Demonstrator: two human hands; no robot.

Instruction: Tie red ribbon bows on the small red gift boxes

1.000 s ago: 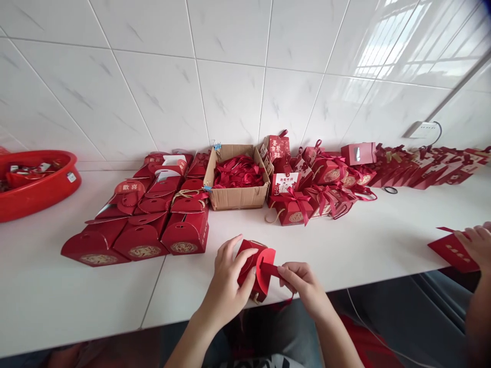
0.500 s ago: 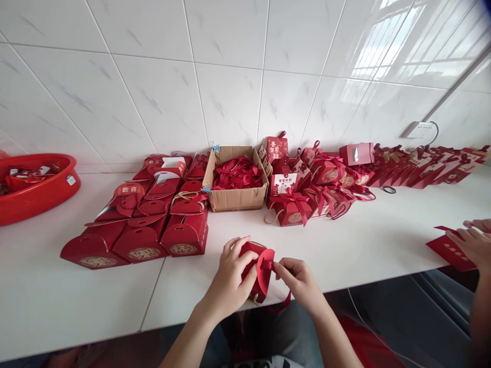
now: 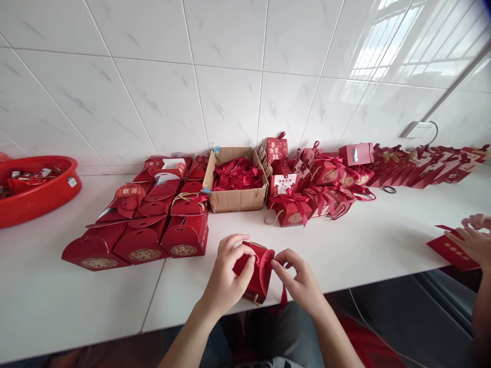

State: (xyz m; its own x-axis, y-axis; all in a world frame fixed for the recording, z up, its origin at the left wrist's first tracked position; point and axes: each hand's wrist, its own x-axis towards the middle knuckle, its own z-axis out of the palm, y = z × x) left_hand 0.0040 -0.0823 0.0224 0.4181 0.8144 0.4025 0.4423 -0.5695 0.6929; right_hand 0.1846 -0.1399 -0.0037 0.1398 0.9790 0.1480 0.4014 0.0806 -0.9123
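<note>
A small red gift box (image 3: 251,278) with a rounded top flap stands near the table's front edge, between my two hands. My left hand (image 3: 230,268) is at its left side, thumb and forefinger pinched on a bit of red ribbon (image 3: 257,258) at the top. At the right, the thumb and forefinger of my right hand (image 3: 293,273) are on the edge of the curved flap (image 3: 266,271). A length of dark red ribbon (image 3: 284,296) hangs down beside the box, over the table edge. Twisted cord shows at the box's lower end.
Left of me stand rows of red gift boxes (image 3: 140,250). A cardboard box (image 3: 238,200) full of red ribbons is against the wall, with ribbon-tied boxes (image 3: 293,212) beside it. A red basin (image 3: 46,197) sits far left. Another person's hands (image 3: 473,240) hold a red carton at right.
My left fingers have moved from steadying the box to pinching the ribbon at its top. My right fingers have left the ribbon end and moved to the flap's edge.
</note>
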